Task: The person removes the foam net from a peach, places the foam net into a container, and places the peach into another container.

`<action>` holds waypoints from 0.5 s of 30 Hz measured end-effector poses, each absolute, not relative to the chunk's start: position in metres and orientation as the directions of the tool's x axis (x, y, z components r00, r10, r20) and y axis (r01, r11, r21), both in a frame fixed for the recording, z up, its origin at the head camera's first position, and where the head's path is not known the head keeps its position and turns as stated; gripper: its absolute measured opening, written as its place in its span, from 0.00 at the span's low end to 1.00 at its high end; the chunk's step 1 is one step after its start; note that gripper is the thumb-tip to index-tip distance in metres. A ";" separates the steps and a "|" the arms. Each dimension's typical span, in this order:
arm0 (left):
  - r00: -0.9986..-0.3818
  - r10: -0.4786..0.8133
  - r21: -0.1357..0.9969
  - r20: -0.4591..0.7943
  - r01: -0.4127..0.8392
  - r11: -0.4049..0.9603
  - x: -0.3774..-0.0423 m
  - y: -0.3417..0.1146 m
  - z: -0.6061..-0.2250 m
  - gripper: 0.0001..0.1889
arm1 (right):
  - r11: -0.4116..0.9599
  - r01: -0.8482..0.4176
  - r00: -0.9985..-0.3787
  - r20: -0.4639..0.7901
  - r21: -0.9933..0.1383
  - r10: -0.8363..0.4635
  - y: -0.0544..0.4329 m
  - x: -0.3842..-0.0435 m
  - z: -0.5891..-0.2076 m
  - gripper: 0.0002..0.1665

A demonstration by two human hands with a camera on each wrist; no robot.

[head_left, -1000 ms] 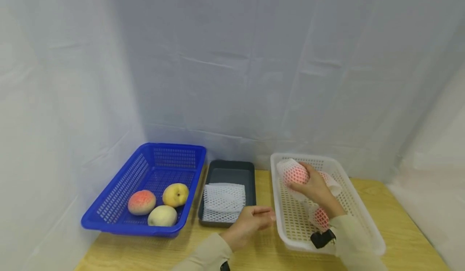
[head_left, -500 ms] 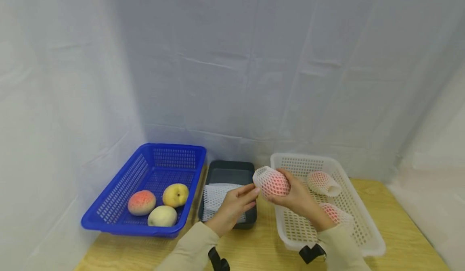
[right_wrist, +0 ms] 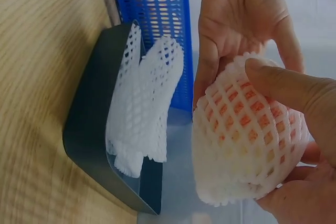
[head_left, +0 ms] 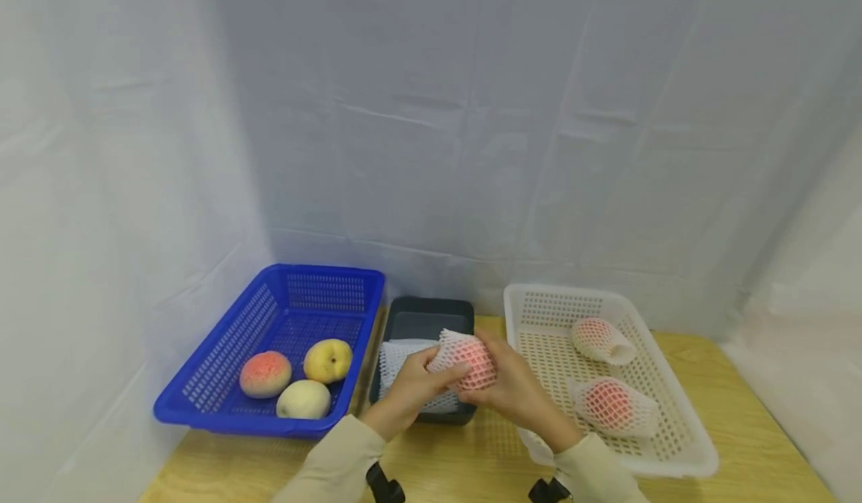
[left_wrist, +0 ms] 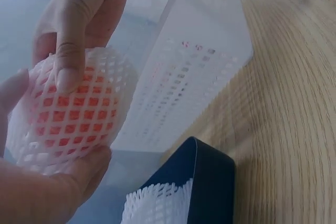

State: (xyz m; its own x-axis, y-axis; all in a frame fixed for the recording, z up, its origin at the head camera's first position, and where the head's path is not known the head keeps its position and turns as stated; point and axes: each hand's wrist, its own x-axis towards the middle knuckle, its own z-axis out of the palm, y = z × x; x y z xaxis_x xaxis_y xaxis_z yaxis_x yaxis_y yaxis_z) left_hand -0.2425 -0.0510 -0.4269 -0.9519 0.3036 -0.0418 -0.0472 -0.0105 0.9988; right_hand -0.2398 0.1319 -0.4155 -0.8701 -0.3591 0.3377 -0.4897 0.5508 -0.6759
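Note:
Both hands hold one peach (head_left: 475,362) in a white foam net, above the front right of the dark tray (head_left: 431,309). My right hand (head_left: 515,385) grips its right side, with the thumb lying over the net in the right wrist view. From the other side my left hand (head_left: 406,389) holds the net's loose end between thumb and fingers. Close up in the left wrist view, reddish skin shows through the mesh of the peach (left_wrist: 73,111). Several flattened white foam nets (right_wrist: 142,103) lie in the tray; the hands hide part of them in the head view.
On the left, a blue basket (head_left: 202,421) holds a red peach (head_left: 266,374), a yellow peach (head_left: 328,361) and a pale fruit (head_left: 303,400). A white basket (head_left: 680,406) on the right contains two netted fruits, one behind (head_left: 599,340) and one in front (head_left: 613,406).
My right hand has carried the netted peach left, out of the white basket and over beside the tray. The left hand has risen to meet it and now holds it too.

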 end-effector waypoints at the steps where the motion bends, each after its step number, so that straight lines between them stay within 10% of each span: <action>1: -0.949 0.312 0.998 -0.051 -0.055 -0.006 -0.242 -0.053 -0.427 0.37 | 0.549 -0.492 -0.868 0.332 -0.676 -0.369 0.130 -0.239 -0.417 0.58; 15: -0.923 0.385 0.983 -0.028 -0.096 -0.158 -0.228 -0.078 -0.440 0.27 | 0.436 -0.581 -0.798 0.375 -0.687 -0.472 0.117 -0.228 -0.431 0.56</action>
State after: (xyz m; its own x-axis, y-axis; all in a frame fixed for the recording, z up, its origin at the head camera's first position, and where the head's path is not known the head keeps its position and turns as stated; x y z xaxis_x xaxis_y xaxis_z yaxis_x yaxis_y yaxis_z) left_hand -0.2285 -0.0783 -0.4399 -0.9226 0.3848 -0.0283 -0.0960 -0.1579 0.9828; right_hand -0.2277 0.1174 -0.4311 -0.7980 -0.4720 0.3748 -0.5808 0.4360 -0.6875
